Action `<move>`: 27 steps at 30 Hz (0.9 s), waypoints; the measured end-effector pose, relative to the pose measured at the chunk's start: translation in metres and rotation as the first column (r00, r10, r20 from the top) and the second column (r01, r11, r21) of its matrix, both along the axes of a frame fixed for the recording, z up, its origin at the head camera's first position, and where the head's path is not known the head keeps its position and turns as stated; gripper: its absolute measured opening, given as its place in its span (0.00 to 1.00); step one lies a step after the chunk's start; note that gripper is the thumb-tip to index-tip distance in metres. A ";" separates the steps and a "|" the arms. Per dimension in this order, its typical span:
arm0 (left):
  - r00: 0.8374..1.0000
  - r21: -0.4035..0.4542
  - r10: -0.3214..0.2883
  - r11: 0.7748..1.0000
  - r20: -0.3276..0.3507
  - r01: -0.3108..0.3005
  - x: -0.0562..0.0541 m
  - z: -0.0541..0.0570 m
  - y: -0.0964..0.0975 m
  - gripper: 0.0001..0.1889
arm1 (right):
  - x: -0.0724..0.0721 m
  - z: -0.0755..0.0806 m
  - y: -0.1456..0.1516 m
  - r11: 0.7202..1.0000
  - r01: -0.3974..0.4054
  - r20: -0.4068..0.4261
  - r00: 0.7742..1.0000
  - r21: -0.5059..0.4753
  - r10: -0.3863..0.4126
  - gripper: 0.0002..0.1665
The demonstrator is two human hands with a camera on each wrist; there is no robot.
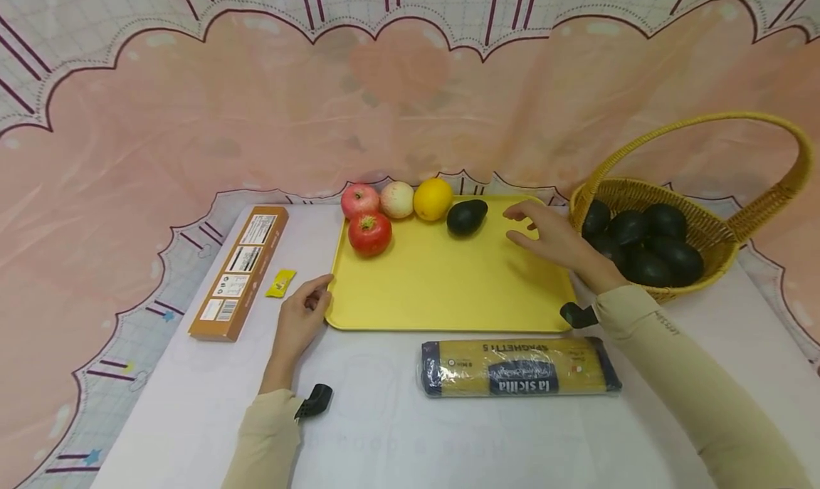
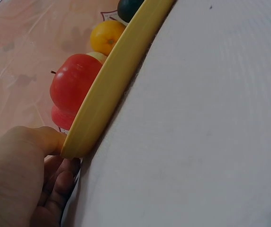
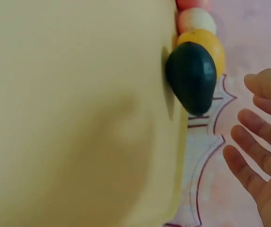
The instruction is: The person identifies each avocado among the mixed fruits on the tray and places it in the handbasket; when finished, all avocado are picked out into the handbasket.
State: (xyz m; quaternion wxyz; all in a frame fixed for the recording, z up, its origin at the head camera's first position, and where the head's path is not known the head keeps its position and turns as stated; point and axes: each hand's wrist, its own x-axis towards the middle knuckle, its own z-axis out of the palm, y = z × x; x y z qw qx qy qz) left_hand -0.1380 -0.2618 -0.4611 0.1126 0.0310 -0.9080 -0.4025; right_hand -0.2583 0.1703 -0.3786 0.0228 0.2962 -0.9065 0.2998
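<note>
A yellow tray (image 1: 416, 290) lies on the table with fruit along its back and left. My left hand (image 1: 303, 314) holds its left rim; in the left wrist view, the hand (image 2: 29, 170) has digits above and below the tray edge (image 2: 107, 90). My right hand (image 1: 547, 236) hovers over the tray's right part with fingers spread and nothing in them. Just left of it sits a dark avocado (image 1: 467, 217), also seen near the fingers in the right wrist view as the avocado (image 3: 192, 78). Beside that are an orange (image 1: 433, 199), a pale peach-like fruit (image 1: 397, 200), an apple (image 1: 360, 201) and a red pomegranate-like fruit (image 1: 369, 234).
At the right stands a wicker basket (image 1: 711, 225) with a tall handle, holding several avocados (image 1: 647, 243). A spaghetti pack (image 1: 520, 366) lies before the tray. Left of the tray are a long brown box (image 1: 240, 272) and a small yellow packet (image 1: 280, 283). A patterned cloth (image 1: 269, 119) hangs behind.
</note>
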 end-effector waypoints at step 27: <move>1.000 0.019 0.008 1.000 0.025 -0.008 0.000 0.000 -0.002 0.17 | -0.054 -0.020 -0.070 0.968 0.131 0.135 0.978 0.212 -0.162 0.61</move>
